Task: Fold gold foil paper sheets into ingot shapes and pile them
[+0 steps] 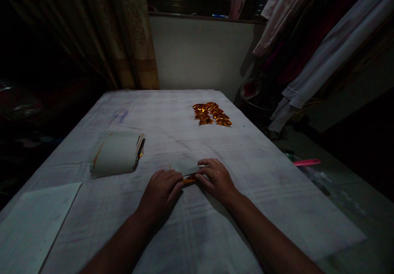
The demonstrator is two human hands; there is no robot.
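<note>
Filling most of the view, the wide worktop draped in pale, faintly checked fabric (160, 122) carries everything. At its eight o'clock lies a large white rectangular sheet (37, 224); towards ten o'clock sits a thick, curved stack of grey-green paper with orange edges (115, 155). Just below centre, the bare left hand (162, 187) and bare right hand (217, 180) stand slightly apart, fingers and thumbs pinching opposite ends of one piece. At one o'clock, shiny crinkled gold-foil pieces (201, 116) lie in two rows. Smallest is the thin grey-and-orange foil-like piece (190, 179) between the hands. The step in hand looks like folding it; the next move seems to call for level ends and even fingertip pressure.
</note>
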